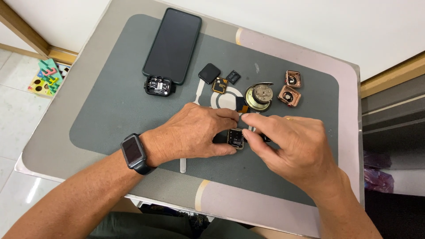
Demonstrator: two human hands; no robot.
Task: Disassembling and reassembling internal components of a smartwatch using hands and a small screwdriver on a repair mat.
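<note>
Nearest me, my left hand point(195, 132) and right hand point(287, 146) meet over the grey work mat point(110, 110), fingers curled and pinching a small gold-rimmed watch case point(236, 138) between them; its open shell shows dark parts inside. Beyond, I see a round open metal casing point(259, 96) with mechanism inside, two copper-coloured watch cases point(290, 88), a black module point(159, 85) and a dark phone point(172, 44).
</note>
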